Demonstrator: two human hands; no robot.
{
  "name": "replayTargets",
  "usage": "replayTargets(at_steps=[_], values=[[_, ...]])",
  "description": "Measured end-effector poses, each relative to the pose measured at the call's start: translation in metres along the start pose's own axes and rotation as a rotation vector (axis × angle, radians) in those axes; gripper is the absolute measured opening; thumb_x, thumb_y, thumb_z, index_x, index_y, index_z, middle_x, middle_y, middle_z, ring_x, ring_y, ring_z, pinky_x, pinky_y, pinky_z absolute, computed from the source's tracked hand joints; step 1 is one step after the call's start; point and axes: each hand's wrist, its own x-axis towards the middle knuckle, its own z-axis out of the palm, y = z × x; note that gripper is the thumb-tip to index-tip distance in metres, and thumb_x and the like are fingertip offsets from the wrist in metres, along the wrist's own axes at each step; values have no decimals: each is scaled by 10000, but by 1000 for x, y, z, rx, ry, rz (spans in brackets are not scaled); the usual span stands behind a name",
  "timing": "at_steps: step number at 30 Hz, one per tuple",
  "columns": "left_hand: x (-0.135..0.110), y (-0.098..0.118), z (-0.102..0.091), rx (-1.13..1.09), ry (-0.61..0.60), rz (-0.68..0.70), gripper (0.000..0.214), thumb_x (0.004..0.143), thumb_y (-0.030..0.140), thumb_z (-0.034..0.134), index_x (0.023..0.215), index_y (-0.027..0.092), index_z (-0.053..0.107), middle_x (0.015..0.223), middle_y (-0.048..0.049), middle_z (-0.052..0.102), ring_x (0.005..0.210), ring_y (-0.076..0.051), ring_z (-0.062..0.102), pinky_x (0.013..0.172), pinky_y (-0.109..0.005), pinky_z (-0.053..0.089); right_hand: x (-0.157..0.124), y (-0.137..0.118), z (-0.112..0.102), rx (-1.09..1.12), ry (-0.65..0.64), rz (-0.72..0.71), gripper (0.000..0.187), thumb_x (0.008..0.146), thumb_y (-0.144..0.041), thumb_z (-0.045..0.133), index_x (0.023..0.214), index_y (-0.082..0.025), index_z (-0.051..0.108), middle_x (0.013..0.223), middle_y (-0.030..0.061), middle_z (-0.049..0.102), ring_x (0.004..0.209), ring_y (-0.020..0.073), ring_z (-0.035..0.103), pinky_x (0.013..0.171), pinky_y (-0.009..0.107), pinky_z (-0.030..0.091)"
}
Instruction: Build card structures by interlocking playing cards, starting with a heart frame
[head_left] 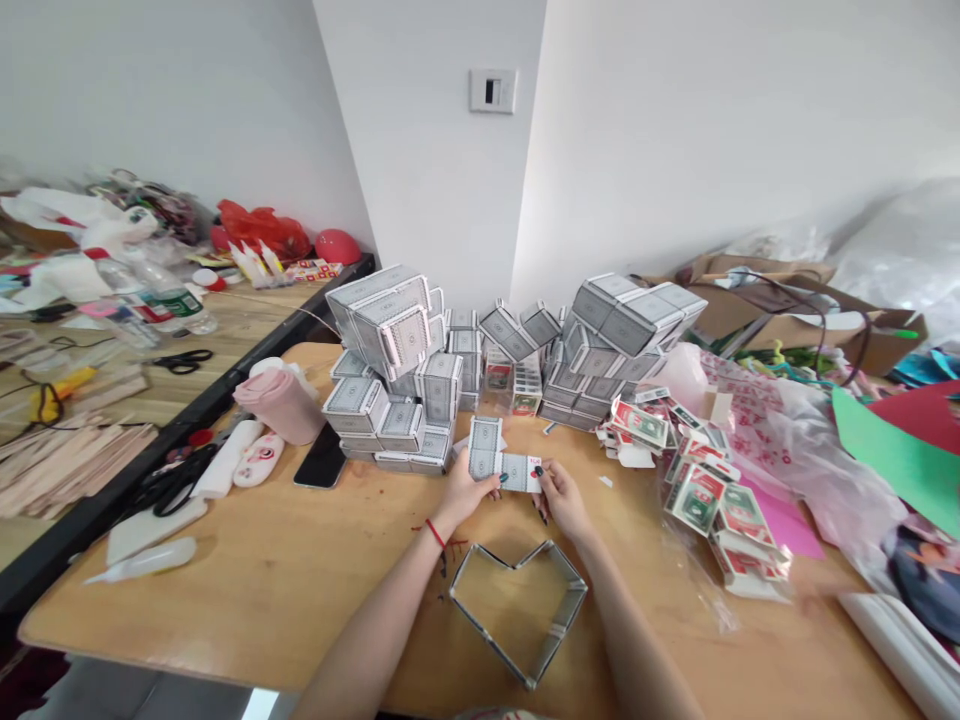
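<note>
My left hand (474,488) grips blue-backed playing cards (486,440), one upright and one lying sideways at its base. At the right end of the sideways card, my right hand (559,496) pinches the edge where a white strip with red print shows. Between my forearms a heart-shaped frame (484,637) of cards stands on edge on the table. Behind my hands are stacked boxes built from the same cards, a left stack (401,425) and a right stack (592,375).
Opened card packets (697,500) lie at the right beside a plastic bag (817,440). To the left are a phone (321,458), a pink roll (279,405), a glue bottle (146,560) and black scissors (176,488). A side table (225,315) holds bottles and wooden sticks.
</note>
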Motion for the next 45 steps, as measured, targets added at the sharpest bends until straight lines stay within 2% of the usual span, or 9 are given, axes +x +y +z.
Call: replayTargets(at_steps=[7, 13, 21, 29, 33, 41, 45], values=[[1, 6, 2, -44, -37, -69, 479, 621, 203, 678, 989, 187, 371, 807, -20, 617, 501, -145, 617, 467, -288, 516, 2, 3, -2, -82, -26, -15, 268, 803, -496, 428, 754, -235, 390, 447, -73, 431, 321, 80, 329, 321, 200, 236], [1, 2, 1, -24, -44, -45, 538, 617, 205, 693, 1045, 185, 368, 872, -41, 617, 511, -138, 621, 459, -281, 530, 3, 5, -2, -140, -48, -45, 219, 822, -426, 412, 733, -229, 380, 432, -67, 411, 355, 92, 343, 363, 210, 245], [0, 3, 2, -5, -34, -18, 513, 630, 167, 673, 1046, 188, 375, 993, -70, 584, 507, -125, 620, 461, -290, 544, 5, 9, -3, -165, -45, -45, 183, 827, -380, 401, 733, -223, 387, 429, -81, 406, 358, 86, 352, 379, 198, 274], [3, -3, 1, 16, -41, -43, 514, 624, 166, 676, 1037, 180, 370, 801, -21, 598, 491, -154, 624, 445, -293, 540, 3, 5, -1, -166, -51, -3, 164, 809, -362, 417, 727, -224, 388, 400, -87, 417, 304, 79, 338, 313, 181, 232], [2, -3, 2, 19, -27, -36, 498, 620, 157, 675, 1016, 178, 374, 798, -15, 599, 491, -147, 622, 439, -279, 533, 4, 2, -1, -150, -52, 24, 161, 796, -366, 438, 738, -219, 404, 388, -89, 429, 279, 72, 326, 287, 173, 223], [-2, 8, 7, 14, 53, -4, 468, 621, 149, 665, 999, 186, 391, 815, -3, 588, 481, -121, 603, 440, -271, 533, 3, 1, 3, -48, 2, 11, 323, 800, -524, 409, 741, -207, 418, 395, -87, 451, 252, 63, 334, 274, 171, 262], [-3, 7, 7, 24, 79, 9, 463, 616, 143, 663, 991, 187, 394, 782, 6, 586, 501, -126, 605, 455, -274, 539, 0, 4, 10, -134, 79, 0, 363, 770, -554, 446, 782, -193, 473, 399, -79, 467, 251, 73, 347, 272, 189, 273]])
